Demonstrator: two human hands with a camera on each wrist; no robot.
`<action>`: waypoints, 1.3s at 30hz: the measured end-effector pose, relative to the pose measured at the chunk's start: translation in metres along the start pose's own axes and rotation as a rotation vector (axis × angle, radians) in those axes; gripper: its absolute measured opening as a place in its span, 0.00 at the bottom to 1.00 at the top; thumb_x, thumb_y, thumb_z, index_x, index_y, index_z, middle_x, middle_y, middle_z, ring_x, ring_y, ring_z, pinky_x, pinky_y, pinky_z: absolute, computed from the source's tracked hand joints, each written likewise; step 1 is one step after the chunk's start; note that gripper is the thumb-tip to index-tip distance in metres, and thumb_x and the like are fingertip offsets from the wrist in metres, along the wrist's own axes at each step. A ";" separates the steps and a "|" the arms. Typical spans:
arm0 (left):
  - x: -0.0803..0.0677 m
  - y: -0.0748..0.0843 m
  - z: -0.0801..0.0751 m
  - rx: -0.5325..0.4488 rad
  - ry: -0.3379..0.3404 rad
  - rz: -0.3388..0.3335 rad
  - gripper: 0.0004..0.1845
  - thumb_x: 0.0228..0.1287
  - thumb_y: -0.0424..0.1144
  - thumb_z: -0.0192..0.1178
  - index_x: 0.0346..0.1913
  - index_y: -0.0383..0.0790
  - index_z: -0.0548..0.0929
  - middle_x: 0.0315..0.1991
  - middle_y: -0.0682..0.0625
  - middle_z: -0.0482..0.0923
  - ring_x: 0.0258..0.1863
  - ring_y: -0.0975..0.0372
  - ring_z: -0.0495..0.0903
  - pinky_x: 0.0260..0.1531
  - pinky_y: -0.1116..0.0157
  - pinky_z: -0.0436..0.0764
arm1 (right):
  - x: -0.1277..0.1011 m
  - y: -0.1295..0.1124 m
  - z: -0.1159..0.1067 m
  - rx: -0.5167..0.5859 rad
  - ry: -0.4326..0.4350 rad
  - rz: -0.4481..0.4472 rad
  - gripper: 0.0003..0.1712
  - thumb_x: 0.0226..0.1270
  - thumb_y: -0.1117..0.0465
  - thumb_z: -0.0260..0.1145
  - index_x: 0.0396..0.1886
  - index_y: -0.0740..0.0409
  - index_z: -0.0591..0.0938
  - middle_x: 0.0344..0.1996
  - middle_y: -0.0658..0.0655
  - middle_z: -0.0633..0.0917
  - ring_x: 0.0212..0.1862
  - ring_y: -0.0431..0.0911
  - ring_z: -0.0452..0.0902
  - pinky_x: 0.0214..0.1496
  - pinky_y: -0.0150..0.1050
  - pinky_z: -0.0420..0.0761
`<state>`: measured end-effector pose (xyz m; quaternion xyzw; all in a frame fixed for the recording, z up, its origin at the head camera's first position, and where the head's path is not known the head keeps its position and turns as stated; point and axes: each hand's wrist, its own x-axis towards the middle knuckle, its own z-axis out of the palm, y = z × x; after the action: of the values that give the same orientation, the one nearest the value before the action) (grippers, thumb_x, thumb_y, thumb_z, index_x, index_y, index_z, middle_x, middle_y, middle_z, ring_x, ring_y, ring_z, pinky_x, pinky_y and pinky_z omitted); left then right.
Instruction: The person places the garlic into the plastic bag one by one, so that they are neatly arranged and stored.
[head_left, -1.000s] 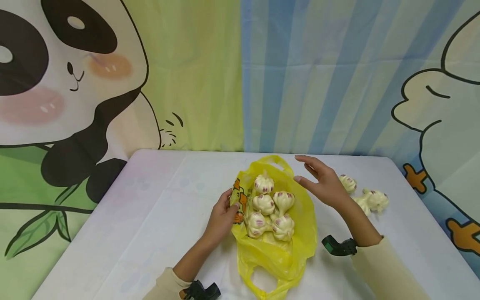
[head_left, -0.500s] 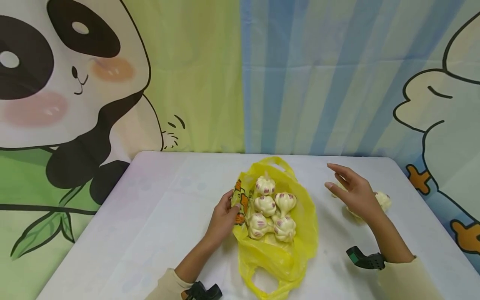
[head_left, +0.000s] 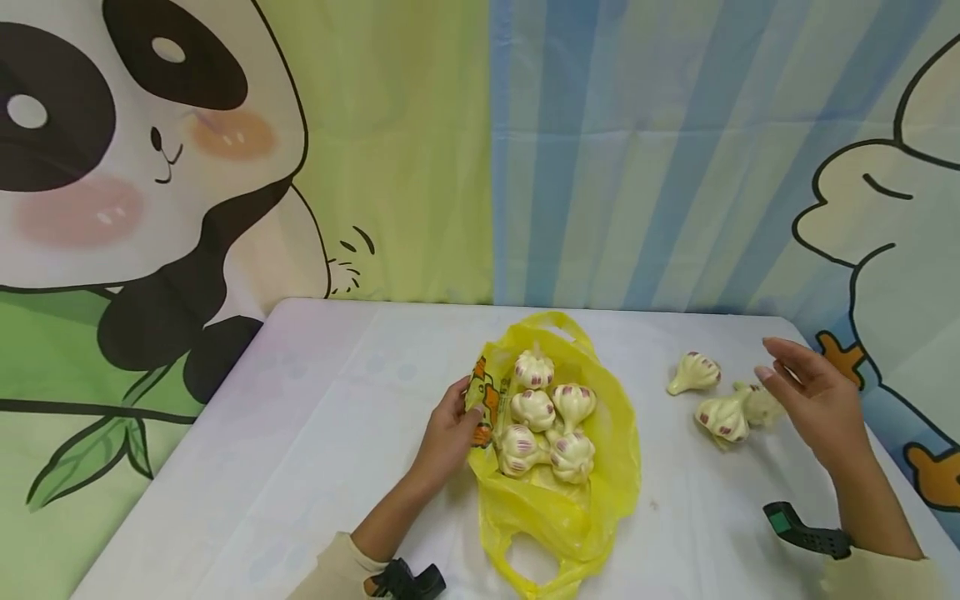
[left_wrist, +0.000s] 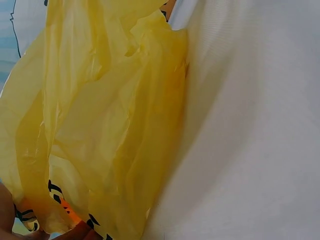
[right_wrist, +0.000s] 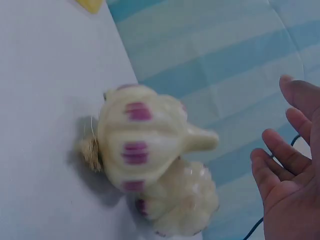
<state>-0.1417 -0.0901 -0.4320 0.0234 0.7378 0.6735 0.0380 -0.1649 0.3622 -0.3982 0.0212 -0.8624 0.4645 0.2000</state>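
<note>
On the table lies a yellow plastic bag point(head_left: 607, 467), its mouth spread and several garlic bulbs point(head_left: 534, 410) inside. My left hand point(head_left: 450, 433) pinches the bag's left edge by the printed orange pattern, thumb on top. In the left wrist view, the yellow bag point(left_wrist: 110, 110) fills much of the picture and only bits of fingers show low at the left. My right hand point(head_left: 817, 404) is raised with relaxed fingers, beside a garlic bulb point(head_left: 723, 417) that overlaps another. A further garlic bulb point(head_left: 695, 372) lies alone to their left. Up close, the right hand point(right_wrist: 290, 175) holds nothing, apart from the bulbs.
A white table point(head_left: 337, 417) carries everything. Behind it hangs a cloth backdrop point(head_left: 390, 150) with a panda and stripes. Black wrist cameras point(head_left: 806, 531) are strapped to both wrists. One bag handle loop lies toward the near edge, another toward the back.
My right hand has moved right from over the bag, past the loose garlic bulbs, uncovering them in the head view. My left hand stays on the bag's edge.
</note>
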 end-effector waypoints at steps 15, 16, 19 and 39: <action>-0.008 0.016 0.002 0.012 0.005 -0.008 0.27 0.75 0.35 0.48 0.74 0.36 0.58 0.58 0.35 0.74 0.49 0.48 0.79 0.41 0.59 0.81 | -0.003 0.047 -0.023 -0.094 -0.031 0.156 0.38 0.71 0.52 0.62 0.76 0.54 0.60 0.73 0.50 0.61 0.73 0.45 0.53 0.57 0.16 0.58; -0.010 0.021 0.003 0.015 0.003 -0.010 0.27 0.75 0.34 0.48 0.74 0.35 0.58 0.58 0.35 0.74 0.49 0.47 0.79 0.41 0.59 0.81 | -0.004 0.049 -0.024 -0.109 -0.053 0.164 0.39 0.71 0.50 0.62 0.76 0.54 0.58 0.74 0.51 0.58 0.74 0.47 0.51 0.57 0.15 0.57; -0.017 0.033 0.003 0.027 0.000 0.006 0.27 0.75 0.33 0.47 0.73 0.32 0.58 0.58 0.33 0.73 0.49 0.46 0.79 0.40 0.59 0.81 | -0.004 0.058 -0.024 -0.125 -0.096 0.195 0.43 0.71 0.48 0.62 0.78 0.51 0.53 0.76 0.54 0.51 0.75 0.53 0.44 0.58 0.15 0.55; -0.001 0.002 0.001 0.031 0.022 -0.011 0.28 0.75 0.40 0.50 0.74 0.42 0.60 0.57 0.40 0.75 0.46 0.55 0.80 0.41 0.60 0.81 | 0.006 0.081 -0.009 -0.232 -0.226 0.359 0.46 0.69 0.33 0.52 0.72 0.63 0.64 0.69 0.73 0.62 0.64 0.70 0.60 0.54 0.62 0.73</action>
<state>-0.1405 -0.0886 -0.4298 0.0125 0.7486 0.6620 0.0330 -0.1854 0.4162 -0.4559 -0.1038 -0.9169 0.3851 0.0175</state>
